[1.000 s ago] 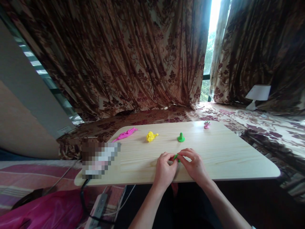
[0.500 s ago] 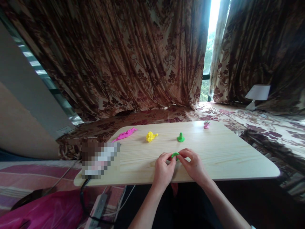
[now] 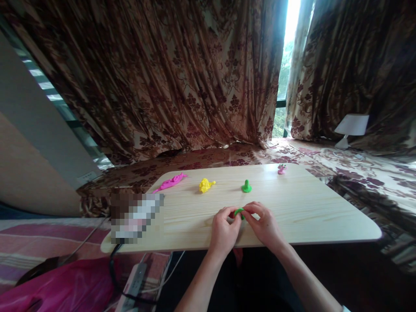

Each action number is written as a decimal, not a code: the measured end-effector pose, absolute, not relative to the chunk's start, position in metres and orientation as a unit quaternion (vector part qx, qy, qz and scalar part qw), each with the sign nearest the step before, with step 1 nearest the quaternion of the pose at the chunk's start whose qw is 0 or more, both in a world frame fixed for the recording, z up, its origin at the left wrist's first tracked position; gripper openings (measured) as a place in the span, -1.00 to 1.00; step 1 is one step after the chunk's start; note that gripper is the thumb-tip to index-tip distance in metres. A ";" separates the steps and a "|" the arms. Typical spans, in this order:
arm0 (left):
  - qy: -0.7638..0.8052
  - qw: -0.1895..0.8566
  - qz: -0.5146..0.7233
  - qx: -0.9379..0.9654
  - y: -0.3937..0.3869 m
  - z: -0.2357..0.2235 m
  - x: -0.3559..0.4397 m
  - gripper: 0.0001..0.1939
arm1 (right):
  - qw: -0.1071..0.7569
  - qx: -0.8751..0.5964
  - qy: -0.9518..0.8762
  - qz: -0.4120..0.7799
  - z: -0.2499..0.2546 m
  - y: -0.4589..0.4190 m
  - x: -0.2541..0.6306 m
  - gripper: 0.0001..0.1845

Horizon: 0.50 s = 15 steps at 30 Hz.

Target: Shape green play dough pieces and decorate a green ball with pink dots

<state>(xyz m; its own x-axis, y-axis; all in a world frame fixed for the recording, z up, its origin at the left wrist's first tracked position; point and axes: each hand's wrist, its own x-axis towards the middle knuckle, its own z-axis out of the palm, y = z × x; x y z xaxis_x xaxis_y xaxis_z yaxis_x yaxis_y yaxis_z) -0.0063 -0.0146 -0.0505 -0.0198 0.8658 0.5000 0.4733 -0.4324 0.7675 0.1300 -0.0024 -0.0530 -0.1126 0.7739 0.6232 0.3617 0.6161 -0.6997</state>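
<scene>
Pinched in left hand (image 3: 225, 229) and right hand (image 3: 265, 225) together, fingertips closed on the green piece (image 3: 239, 211), right over the surface's (image 3: 312, 216) near side! Had the green cone (image 3: 246, 186) just beyond, the yellow lump (image 3: 204, 186) leftward, the pink strip (image 3: 171, 183) farther left, and the pink figure (image 3: 281, 170) by the far edge, rightward.

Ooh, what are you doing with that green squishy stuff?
A person's left hand and right hand are pinching a small curved green piece between their fingertips, close to the table's near edge. Beyond them on the table sit a green lump, a yellow lump, a long pink piece and a small pink figure.
</scene>
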 end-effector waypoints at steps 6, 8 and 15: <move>0.493 0.185 0.516 0.676 -0.015 -0.049 -0.007 -0.86 | 0.548 -0.389 -0.716 0.192 -0.053 -0.002 0.128 -0.86; 0.492 0.186 0.513 0.678 -0.015 -0.049 -0.006 -0.87 | 0.550 -0.388 -0.715 0.192 -0.053 -0.002 0.128 -0.86; 0.498 0.210 0.511 0.669 -0.016 -0.051 -0.006 -0.86 | 0.550 -0.390 -0.712 0.195 -0.048 -0.005 0.129 -0.85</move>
<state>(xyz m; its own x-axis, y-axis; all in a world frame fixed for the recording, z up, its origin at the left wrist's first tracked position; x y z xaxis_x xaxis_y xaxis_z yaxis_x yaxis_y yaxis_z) -0.0058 -0.0160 -0.0511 -0.0176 0.8801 0.4745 0.4515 -0.4164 0.7891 0.1295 -0.0047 -0.0475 -0.0900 0.7703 0.6313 0.3410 0.6194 -0.7072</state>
